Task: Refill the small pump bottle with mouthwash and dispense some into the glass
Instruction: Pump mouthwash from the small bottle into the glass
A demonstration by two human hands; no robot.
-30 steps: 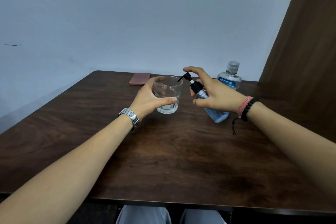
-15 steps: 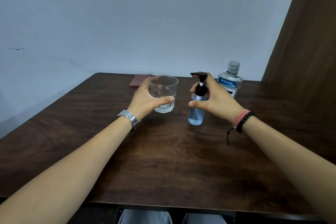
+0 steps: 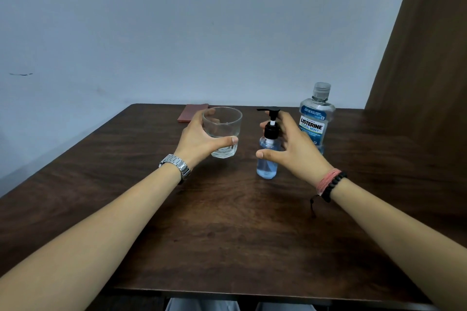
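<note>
The clear glass [image 3: 225, 124] stands on the dark wooden table [image 3: 227, 222], with my left hand [image 3: 199, 139] wrapped around its left side, thumb across the front. A thin layer of clear liquid lies at its bottom. To its right, the small pump bottle [image 3: 266, 169] stands upright with pale blue mouthwash inside; its black pump head has the nozzle pointing left toward the glass. My right hand [image 3: 298, 151] curves loosely around the bottle from the right, fingers spread, thumb in front of it. I cannot tell whether it touches the bottle.
A large Listerine mouthwash bottle [image 3: 316, 118], capped, stands just behind my right hand. A flat pink item [image 3: 192, 112] lies at the table's far edge by the wall. A brown wooden panel [image 3: 424, 58] rises along the right.
The pump bottle went from tilted over the glass to standing upright on the table. My right hand's fingers have loosened around it. My left hand stays on the glass.
</note>
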